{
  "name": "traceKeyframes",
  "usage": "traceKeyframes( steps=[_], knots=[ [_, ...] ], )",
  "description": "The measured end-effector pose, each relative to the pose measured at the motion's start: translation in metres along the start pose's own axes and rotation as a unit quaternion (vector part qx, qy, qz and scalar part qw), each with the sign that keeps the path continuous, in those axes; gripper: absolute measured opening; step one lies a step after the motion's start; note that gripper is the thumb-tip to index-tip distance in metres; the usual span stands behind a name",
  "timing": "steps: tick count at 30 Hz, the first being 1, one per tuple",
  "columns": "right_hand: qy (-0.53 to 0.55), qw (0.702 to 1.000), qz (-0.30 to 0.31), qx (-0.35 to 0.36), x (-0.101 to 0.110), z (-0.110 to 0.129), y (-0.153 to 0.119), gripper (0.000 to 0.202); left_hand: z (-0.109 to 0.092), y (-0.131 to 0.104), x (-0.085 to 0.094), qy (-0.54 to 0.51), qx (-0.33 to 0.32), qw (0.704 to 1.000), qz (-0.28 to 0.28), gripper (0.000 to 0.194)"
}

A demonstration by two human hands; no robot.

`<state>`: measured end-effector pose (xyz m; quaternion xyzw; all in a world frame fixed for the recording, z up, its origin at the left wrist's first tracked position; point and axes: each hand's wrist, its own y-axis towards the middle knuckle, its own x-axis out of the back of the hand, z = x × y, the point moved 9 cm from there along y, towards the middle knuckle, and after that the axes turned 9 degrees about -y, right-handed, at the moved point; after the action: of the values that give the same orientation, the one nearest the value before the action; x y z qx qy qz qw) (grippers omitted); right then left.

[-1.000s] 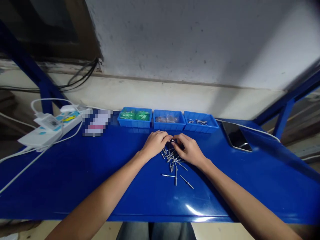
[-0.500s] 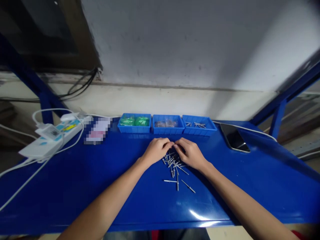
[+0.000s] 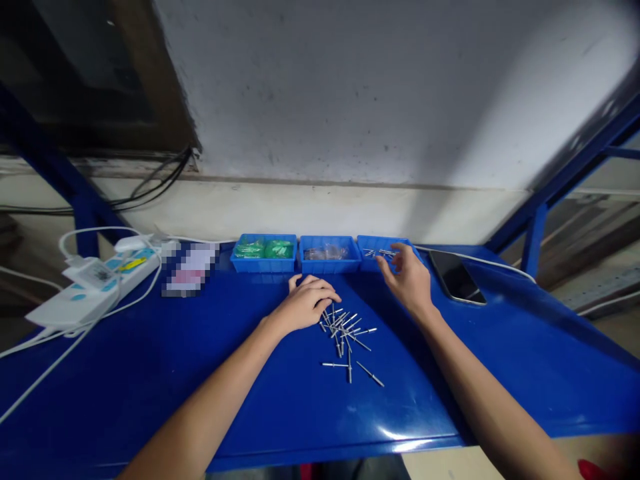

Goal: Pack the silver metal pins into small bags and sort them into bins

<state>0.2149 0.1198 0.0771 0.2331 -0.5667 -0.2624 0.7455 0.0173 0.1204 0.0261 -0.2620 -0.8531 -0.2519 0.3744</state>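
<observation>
A loose pile of blind rivets point(image 3: 345, 327) lies on the blue table point(image 3: 280, 413), with a few stray ones nearer its front edge. At the pile's upper left edge is my left hand point(image 3: 307, 303); its fingers are loosely bent and apart, and no rivet shows in it. My right hand point(image 3: 407, 277) is raised at the front right corner of the right blue bin point(image 3: 367, 263), thumb and fingers apart, with nothing visible between them. Several rivets lie inside that bin, partly hidden by the fingers.
The left bin point(image 3: 265, 266) holds green bags; the middle bin point(image 3: 330, 267) holds clear bags of small parts. A phone point(image 3: 456, 277) lies at the right. A white power strip point(image 3: 85, 293) with cables and a blurred card point(image 3: 190, 270) are at the left.
My hands were together above the pile. The right has moved right and away to the right bin, its fingers spreading; the left has shifted slightly left. The view has moved slightly too.
</observation>
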Motion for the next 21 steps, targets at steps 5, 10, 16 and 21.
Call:
traceKeyframes(
  steps=[5,10,16,21],
  knots=[
    [0.056,0.994,0.091,-0.002,-0.018,0.007,-0.019,0.043,0.001,-0.002,0.001,0.015,-0.019,1.000,0.008,0.013],
    [0.148,0.960,0.182,0.151,-0.028,0.079,-0.049,0.030,0.007,-0.001,0.014,0.019,0.012,0.997,-0.076,0.018],
    [0.099,0.956,0.153,0.230,-0.024,0.096,-0.056,0.017,0.009,-0.002,0.025,0.029,0.031,0.984,-0.171,0.021],
    [0.076,0.973,0.118,0.184,-0.016,0.084,-0.047,0.027,-0.001,-0.004,0.023,0.005,0.005,0.985,-0.172,0.019]
  ],
)
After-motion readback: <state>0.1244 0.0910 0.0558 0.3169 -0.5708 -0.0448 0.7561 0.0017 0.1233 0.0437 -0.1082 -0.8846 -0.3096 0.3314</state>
